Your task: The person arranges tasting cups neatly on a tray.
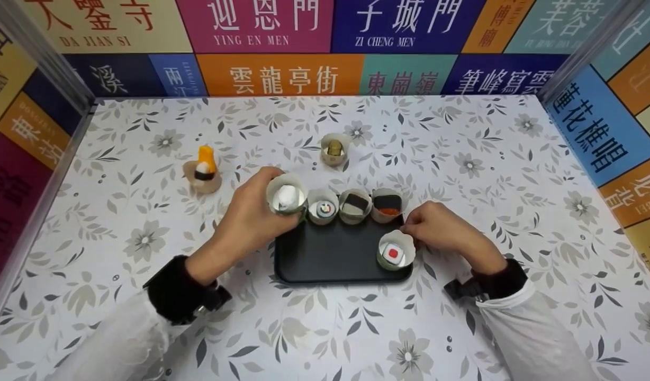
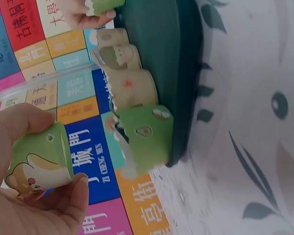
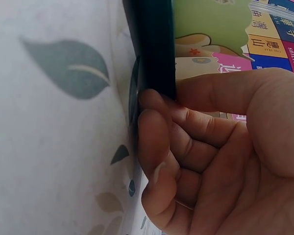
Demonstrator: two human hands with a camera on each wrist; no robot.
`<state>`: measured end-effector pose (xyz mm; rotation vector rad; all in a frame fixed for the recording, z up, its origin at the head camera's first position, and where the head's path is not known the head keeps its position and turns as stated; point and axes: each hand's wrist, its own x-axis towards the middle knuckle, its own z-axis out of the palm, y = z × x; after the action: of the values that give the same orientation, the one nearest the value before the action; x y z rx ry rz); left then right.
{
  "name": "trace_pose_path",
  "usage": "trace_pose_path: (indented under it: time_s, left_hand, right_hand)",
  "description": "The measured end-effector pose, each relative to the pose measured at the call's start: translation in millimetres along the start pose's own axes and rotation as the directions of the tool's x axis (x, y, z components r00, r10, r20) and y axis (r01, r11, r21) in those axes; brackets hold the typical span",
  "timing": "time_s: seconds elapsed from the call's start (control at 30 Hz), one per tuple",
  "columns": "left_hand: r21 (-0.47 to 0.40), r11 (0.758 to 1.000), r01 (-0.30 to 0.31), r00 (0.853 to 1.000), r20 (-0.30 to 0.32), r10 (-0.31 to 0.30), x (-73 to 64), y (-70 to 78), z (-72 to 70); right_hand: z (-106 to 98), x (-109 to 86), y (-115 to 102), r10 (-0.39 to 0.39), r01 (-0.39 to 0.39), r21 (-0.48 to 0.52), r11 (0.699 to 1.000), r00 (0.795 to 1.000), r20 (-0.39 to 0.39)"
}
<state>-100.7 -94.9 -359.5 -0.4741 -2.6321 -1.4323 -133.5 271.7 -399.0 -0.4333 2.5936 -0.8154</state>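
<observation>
The fingers of your left hand [image 1: 245,214] are curled round a green cup [image 2: 41,164] with a dog printed on its side and a white piece [image 1: 286,196] inside; you hold it raised, near the far-left corner of the black tray [image 1: 330,262]. Your right hand [image 1: 444,227] pinches the tray's right edge between thumb and curled fingers, though the close view makes the exact contact a little hard to judge. Just left of those right fingers, on the tray, stands a cup [image 1: 399,237] holding a white piece with a red centre. Just right of your left fingers, a row of three cups [image 1: 354,219] lines the tray's far side. Beyond your left fingers, well apart from them on the patterned worktop [image 1: 314,328], another cup [image 1: 334,160] stands upright, and to their left sits an orange-topped piece [image 1: 205,161] in its cup [image 1: 206,186].
</observation>
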Motion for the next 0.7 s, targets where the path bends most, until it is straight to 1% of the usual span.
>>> trace_pose_path:
  time_s: [0.2,0.47,0.6,0.7]
  left_hand:
    - [-0.003,1.0,-0.016,0.999,0.028,0.016,-5.0,7.5,10.4]
    - [-0.008,0.999,-0.034,0.995,0.093,0.035,-12.5,18.7,29.6]
    - [-0.014,0.998,-0.058,0.991,0.12,0.059,-12.7,25.2,36.6]
    - [-0.018,0.998,-0.058,0.988,0.145,0.06,-11.9,28.7,42.6]
  right_hand:
    - [0,-0.2,0,-0.014,0.014,0.003,1.0,1.0,-0.003]
    - [0,-0.6,-1,0.001,-0.001,0.011,1.0,1.0,0.004]
    - [-1,-0.8,-1,0.014,-0.014,0.022,1.0,1.0,0.008]
    - [0,-0.7,0,0.01,-0.01,0.02,1.0,1.0,0.004]
